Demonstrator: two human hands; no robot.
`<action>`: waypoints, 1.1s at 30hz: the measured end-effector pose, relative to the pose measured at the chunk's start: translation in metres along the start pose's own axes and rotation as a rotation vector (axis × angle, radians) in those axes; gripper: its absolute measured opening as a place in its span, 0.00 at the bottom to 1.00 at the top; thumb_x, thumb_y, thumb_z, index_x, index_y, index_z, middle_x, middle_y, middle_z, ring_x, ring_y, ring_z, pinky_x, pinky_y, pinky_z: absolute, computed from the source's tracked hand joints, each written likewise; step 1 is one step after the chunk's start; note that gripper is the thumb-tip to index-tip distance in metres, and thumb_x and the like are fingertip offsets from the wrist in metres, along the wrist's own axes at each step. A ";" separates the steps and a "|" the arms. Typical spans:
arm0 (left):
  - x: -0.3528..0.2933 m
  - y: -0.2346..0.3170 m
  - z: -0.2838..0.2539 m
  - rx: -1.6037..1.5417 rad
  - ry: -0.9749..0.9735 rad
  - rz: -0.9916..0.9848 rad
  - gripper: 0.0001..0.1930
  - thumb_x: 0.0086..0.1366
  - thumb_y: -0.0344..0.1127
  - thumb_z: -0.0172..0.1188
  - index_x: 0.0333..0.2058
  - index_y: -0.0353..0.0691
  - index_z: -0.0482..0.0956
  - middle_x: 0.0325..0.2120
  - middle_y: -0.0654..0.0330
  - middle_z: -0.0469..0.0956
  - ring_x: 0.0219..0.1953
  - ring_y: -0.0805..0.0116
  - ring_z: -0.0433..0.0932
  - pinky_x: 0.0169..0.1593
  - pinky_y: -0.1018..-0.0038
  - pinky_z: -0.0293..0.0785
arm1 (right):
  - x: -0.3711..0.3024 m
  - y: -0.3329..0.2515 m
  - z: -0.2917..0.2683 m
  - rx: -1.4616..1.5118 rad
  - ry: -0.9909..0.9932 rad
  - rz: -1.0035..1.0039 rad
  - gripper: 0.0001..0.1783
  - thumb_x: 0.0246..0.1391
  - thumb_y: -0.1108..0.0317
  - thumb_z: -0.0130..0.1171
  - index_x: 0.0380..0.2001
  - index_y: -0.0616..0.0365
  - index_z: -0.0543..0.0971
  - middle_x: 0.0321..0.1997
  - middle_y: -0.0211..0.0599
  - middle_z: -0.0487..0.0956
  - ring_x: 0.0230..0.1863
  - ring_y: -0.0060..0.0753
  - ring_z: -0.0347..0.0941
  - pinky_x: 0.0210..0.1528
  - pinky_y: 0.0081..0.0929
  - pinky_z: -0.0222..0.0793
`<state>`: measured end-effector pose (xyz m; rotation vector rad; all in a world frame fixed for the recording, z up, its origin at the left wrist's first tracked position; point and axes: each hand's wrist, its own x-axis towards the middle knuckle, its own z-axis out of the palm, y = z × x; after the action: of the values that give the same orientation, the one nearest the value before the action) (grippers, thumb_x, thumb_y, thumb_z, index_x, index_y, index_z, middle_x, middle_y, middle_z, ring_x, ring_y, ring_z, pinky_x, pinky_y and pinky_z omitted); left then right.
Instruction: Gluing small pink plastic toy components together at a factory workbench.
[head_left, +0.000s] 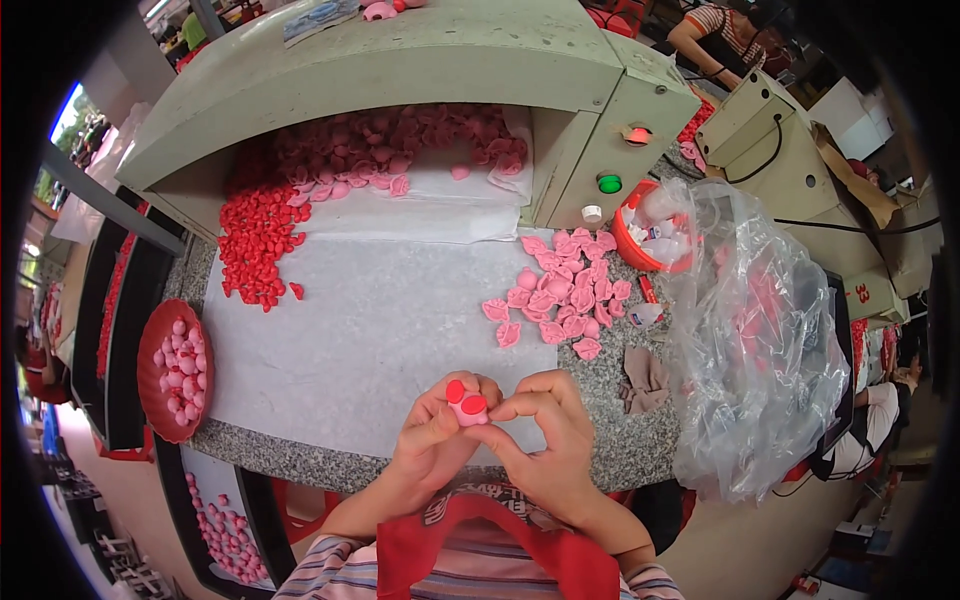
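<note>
Near the table's front edge, my left hand [430,432] is closed around a small pink toy figure [471,417] with two red oval parts facing up. The thumb and forefinger of my right hand [548,440] pinch the figure's right side; whatever lies between those fingertips is mostly hidden. Ahead and to the right lies a loose pile of pink shell-like pieces [572,290], with a few round ones among them. On the left is a heap of small red oval pieces [255,250], and beside it a red basket [145,385] of pink-and-white figures.
A pale green machine [400,65] stands across the back, with more pink pieces in its opening. White paper [350,330] covers the middle of the speckled tabletop [620,450]. At the right are a red-orange tub [630,245], a brown cloth [645,378] and a large clear plastic bag [750,400].
</note>
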<state>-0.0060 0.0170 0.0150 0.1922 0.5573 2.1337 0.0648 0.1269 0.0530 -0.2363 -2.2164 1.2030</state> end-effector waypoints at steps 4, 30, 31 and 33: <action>-0.001 -0.001 -0.010 0.037 -0.049 0.022 0.18 0.52 0.46 0.62 0.34 0.42 0.69 0.32 0.63 0.68 0.37 0.72 0.64 0.44 0.74 0.59 | -0.001 0.000 0.002 0.027 0.016 0.002 0.15 0.29 0.75 0.70 0.23 0.57 0.74 0.27 0.34 0.69 0.28 0.29 0.67 0.28 0.21 0.63; -0.008 0.007 -0.004 0.445 -0.072 0.246 0.16 0.54 0.41 0.60 0.35 0.36 0.71 0.33 0.57 0.70 0.39 0.67 0.68 0.56 0.63 0.53 | -0.018 0.024 0.011 0.337 -0.004 0.038 0.12 0.31 0.79 0.67 0.23 0.61 0.75 0.28 0.32 0.70 0.32 0.27 0.65 0.34 0.24 0.62; -0.008 0.008 -0.002 0.441 -0.042 0.224 0.15 0.55 0.39 0.60 0.36 0.35 0.71 0.33 0.56 0.70 0.39 0.67 0.68 0.54 0.65 0.56 | -0.017 0.026 0.012 0.322 0.006 0.057 0.14 0.30 0.78 0.68 0.25 0.60 0.76 0.29 0.33 0.71 0.31 0.28 0.67 0.33 0.23 0.63; -0.006 0.007 -0.002 0.431 -0.008 0.210 0.14 0.56 0.37 0.59 0.37 0.34 0.71 0.34 0.55 0.69 0.40 0.66 0.68 0.51 0.68 0.59 | -0.015 0.023 0.014 0.306 0.006 0.073 0.15 0.30 0.76 0.69 0.26 0.59 0.76 0.29 0.34 0.72 0.30 0.29 0.69 0.31 0.22 0.65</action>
<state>-0.0084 0.0074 0.0169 0.5170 1.0274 2.1860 0.0661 0.1245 0.0222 -0.1969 -1.9990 1.5574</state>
